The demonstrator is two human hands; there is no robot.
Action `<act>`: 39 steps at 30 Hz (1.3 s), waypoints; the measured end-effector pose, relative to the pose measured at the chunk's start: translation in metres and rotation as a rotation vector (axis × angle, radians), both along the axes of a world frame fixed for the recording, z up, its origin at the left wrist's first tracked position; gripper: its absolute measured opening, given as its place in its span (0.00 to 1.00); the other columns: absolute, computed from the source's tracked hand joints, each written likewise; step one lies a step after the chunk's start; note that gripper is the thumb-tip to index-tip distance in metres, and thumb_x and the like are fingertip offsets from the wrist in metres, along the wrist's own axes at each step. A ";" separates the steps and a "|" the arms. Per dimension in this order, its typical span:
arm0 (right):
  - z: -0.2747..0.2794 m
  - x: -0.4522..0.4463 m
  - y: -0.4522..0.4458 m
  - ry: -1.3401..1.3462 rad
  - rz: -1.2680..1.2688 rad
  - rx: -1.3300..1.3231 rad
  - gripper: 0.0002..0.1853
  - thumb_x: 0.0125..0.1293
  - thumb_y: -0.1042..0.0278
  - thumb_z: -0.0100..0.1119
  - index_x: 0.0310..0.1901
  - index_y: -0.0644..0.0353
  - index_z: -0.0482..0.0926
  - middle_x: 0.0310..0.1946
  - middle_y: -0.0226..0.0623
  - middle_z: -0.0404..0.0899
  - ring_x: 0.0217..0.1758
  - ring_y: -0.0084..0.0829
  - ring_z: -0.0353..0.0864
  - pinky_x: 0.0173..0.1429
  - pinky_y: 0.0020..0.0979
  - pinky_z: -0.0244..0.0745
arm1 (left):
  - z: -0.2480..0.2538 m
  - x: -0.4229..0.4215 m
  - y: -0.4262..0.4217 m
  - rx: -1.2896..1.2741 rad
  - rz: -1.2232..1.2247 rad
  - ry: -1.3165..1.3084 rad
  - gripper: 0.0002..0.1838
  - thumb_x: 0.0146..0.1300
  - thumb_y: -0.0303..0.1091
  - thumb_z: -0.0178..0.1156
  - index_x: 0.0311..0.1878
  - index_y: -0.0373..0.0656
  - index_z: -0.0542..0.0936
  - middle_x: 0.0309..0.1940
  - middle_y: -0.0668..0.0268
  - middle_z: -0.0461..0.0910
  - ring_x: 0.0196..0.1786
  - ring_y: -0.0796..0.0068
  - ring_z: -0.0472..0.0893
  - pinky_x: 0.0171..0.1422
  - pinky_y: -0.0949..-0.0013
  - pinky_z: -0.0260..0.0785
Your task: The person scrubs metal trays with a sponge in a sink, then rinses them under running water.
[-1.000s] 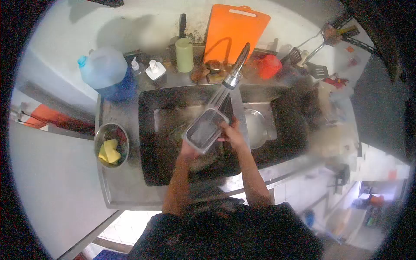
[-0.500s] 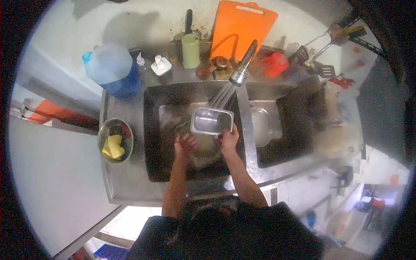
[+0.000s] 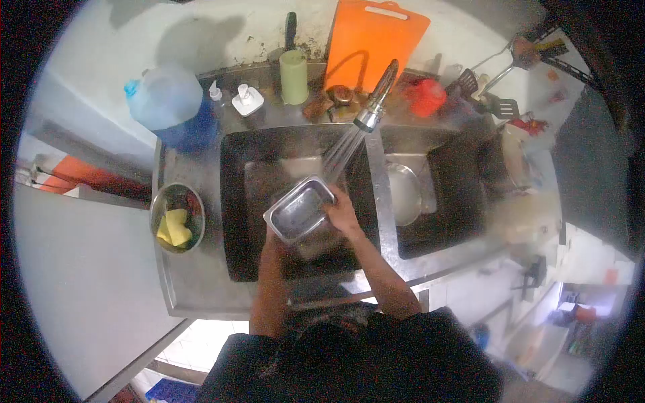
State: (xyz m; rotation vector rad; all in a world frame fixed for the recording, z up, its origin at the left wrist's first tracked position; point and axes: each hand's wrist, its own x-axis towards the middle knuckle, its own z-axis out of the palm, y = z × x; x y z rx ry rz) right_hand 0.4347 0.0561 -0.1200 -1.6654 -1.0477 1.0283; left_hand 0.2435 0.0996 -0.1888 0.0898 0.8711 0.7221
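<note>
A small rectangular stainless steel pan (image 3: 302, 209) is held tilted over the left sink basin (image 3: 235, 248). My right hand (image 3: 342, 213) grips the pan's right side, thumb over the rim. Under the pan's lower left side is my left hand (image 3: 274, 240); its fingers are hidden, so I cannot tell how they are set. Water streams (image 3: 344, 151) from the faucet (image 3: 371, 115) into the left basin, passing behind the pan's upper right corner.
On the left counter stands a bowl (image 3: 195, 235) with yellow sponges (image 3: 174, 227). Behind are a water jug (image 3: 166, 97), a soap pump (image 3: 248, 101), a green holder (image 3: 293, 77) and an orange cutting board (image 3: 376, 40). The right basin contains a round pan (image 3: 403, 195).
The pan has moved left and toward me and turned at an angle. My right hand moved with it. My left hand, open before, has gone beneath the pan.
</note>
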 end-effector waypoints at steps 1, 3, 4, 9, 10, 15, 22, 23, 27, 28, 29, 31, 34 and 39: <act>0.023 0.001 -0.002 -0.152 0.037 0.008 0.26 0.58 0.80 0.55 0.61 0.57 0.72 0.48 0.45 0.79 0.44 0.42 0.81 0.50 0.38 0.76 | -0.001 0.000 0.001 0.006 -0.008 0.004 0.33 0.67 0.62 0.45 0.60 0.42 0.73 0.54 0.57 0.77 0.52 0.55 0.79 0.55 0.47 0.74; 0.067 -0.003 0.002 -0.540 0.030 0.162 0.23 0.58 0.79 0.56 0.57 0.60 0.74 0.46 0.50 0.79 0.42 0.48 0.81 0.51 0.41 0.75 | -0.002 0.002 0.004 0.034 -0.021 0.012 0.33 0.67 0.62 0.45 0.60 0.43 0.73 0.54 0.58 0.78 0.52 0.56 0.79 0.55 0.48 0.74; 0.085 -0.007 0.003 -0.771 -0.019 0.300 0.21 0.57 0.78 0.56 0.55 0.62 0.75 0.44 0.51 0.80 0.42 0.50 0.81 0.51 0.42 0.75 | -0.005 0.005 0.006 0.052 -0.022 0.026 0.33 0.67 0.62 0.45 0.60 0.43 0.73 0.54 0.58 0.78 0.52 0.56 0.79 0.54 0.48 0.74; -0.007 0.005 0.018 -0.689 0.375 -0.088 0.19 0.55 0.67 0.61 0.48 0.65 0.78 0.42 0.52 0.82 0.48 0.52 0.79 0.56 0.46 0.72 | -0.001 0.035 0.001 0.128 -0.087 0.128 0.32 0.67 0.61 0.46 0.59 0.43 0.74 0.53 0.59 0.78 0.51 0.58 0.80 0.53 0.49 0.75; -0.024 0.012 0.026 -0.800 0.406 -0.158 0.20 0.54 0.65 0.62 0.48 0.65 0.79 0.42 0.52 0.82 0.49 0.52 0.79 0.57 0.47 0.71 | 0.005 0.044 -0.002 0.153 -0.113 0.156 0.32 0.67 0.61 0.46 0.59 0.43 0.74 0.53 0.59 0.79 0.51 0.59 0.80 0.52 0.50 0.75; -0.115 0.028 0.026 -1.058 0.603 -0.206 0.20 0.51 0.61 0.64 0.44 0.63 0.82 0.45 0.51 0.81 0.50 0.50 0.80 0.58 0.47 0.72 | 0.060 0.058 -0.008 0.218 -0.210 0.184 0.31 0.67 0.60 0.46 0.58 0.44 0.75 0.52 0.60 0.79 0.51 0.61 0.80 0.51 0.51 0.76; -0.103 0.027 0.040 -1.003 0.829 -0.303 0.21 0.56 0.57 0.59 0.47 0.63 0.81 0.48 0.52 0.79 0.53 0.50 0.77 0.60 0.49 0.70 | -0.009 0.045 -0.004 0.221 -0.109 0.286 0.28 0.69 0.56 0.47 0.57 0.42 0.77 0.48 0.61 0.80 0.47 0.61 0.80 0.51 0.54 0.73; -0.052 0.016 0.029 -1.181 1.034 -0.317 0.17 0.58 0.60 0.58 0.42 0.65 0.84 0.41 0.54 0.83 0.46 0.48 0.83 0.55 0.46 0.75 | -0.021 0.038 -0.001 0.210 -0.079 0.273 0.28 0.69 0.56 0.46 0.57 0.42 0.76 0.49 0.61 0.80 0.48 0.60 0.80 0.52 0.53 0.73; 0.015 0.007 0.026 -0.911 0.959 -0.314 0.19 0.60 0.57 0.55 0.46 0.62 0.82 0.42 0.53 0.82 0.48 0.49 0.81 0.55 0.47 0.74 | -0.008 0.013 -0.010 0.143 0.004 0.155 0.27 0.70 0.55 0.46 0.58 0.42 0.75 0.53 0.62 0.78 0.53 0.60 0.78 0.57 0.53 0.71; -0.015 0.007 0.021 -0.937 1.060 -0.159 0.18 0.61 0.58 0.54 0.45 0.62 0.82 0.42 0.52 0.82 0.48 0.50 0.82 0.54 0.47 0.75 | -0.016 0.010 -0.009 0.137 -0.016 0.174 0.27 0.69 0.55 0.47 0.58 0.43 0.75 0.54 0.61 0.77 0.55 0.61 0.77 0.59 0.54 0.69; -0.075 0.008 0.010 -0.957 1.152 -0.004 0.17 0.61 0.60 0.54 0.45 0.62 0.82 0.42 0.52 0.82 0.47 0.50 0.82 0.54 0.47 0.75 | -0.032 0.008 -0.007 0.122 -0.030 0.158 0.27 0.69 0.55 0.48 0.59 0.43 0.75 0.55 0.61 0.77 0.56 0.61 0.76 0.60 0.55 0.69; -0.077 0.005 0.000 -0.716 1.119 0.005 0.16 0.62 0.62 0.52 0.44 0.62 0.82 0.42 0.51 0.82 0.48 0.50 0.82 0.53 0.46 0.75 | -0.070 0.007 -0.004 0.087 -0.056 0.118 0.28 0.67 0.56 0.50 0.59 0.44 0.75 0.56 0.61 0.76 0.56 0.61 0.76 0.61 0.56 0.69; 0.012 -0.014 0.000 -0.296 0.794 -0.331 0.15 0.64 0.64 0.49 0.44 0.63 0.81 0.45 0.52 0.81 0.50 0.49 0.81 0.53 0.45 0.75 | -0.073 -0.001 -0.023 0.280 -0.009 0.174 0.29 0.65 0.58 0.52 0.59 0.45 0.76 0.53 0.61 0.78 0.53 0.61 0.77 0.60 0.57 0.69; -0.158 0.011 0.024 -0.521 0.270 -0.098 0.18 0.65 0.61 0.50 0.49 0.65 0.79 0.50 0.57 0.78 0.55 0.50 0.78 0.59 0.44 0.72 | -0.069 0.030 -0.044 0.147 -0.007 0.000 0.29 0.68 0.57 0.46 0.59 0.44 0.75 0.54 0.60 0.77 0.56 0.59 0.75 0.62 0.54 0.68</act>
